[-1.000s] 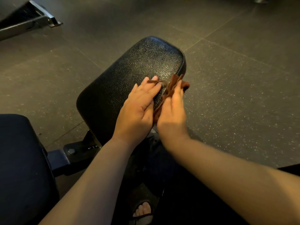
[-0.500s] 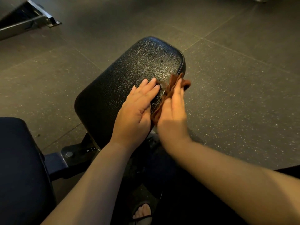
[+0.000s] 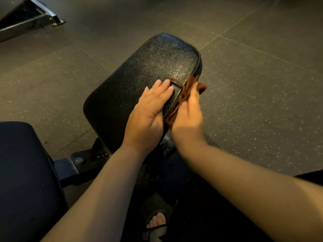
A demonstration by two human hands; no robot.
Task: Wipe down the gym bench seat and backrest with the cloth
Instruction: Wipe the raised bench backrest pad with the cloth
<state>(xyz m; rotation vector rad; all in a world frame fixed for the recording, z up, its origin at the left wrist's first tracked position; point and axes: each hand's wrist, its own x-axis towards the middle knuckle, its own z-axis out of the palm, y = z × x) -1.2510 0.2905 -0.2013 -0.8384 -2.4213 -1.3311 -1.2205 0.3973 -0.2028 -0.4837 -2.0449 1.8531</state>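
Wiping the right edge of the seat pad (image 3: pixel 139 70): left hand (image 3: pixel 148 116) flat on top; right hand (image 3: pixel 187 119), fingers straight, presses cloth (image 3: pixel 185 91) there. Keep pressure even.

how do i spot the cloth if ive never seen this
Find the black pebbled bench pad in mid-frame and follow it to its right edge. Between the left hand and the right hand sits the cloth, a bunched rag, the only rust-brown thing around.

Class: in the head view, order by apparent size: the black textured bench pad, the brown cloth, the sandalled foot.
Largest: black textured bench pad.
Then brown cloth and sandalled foot: alike, both partly hidden, so unranked.
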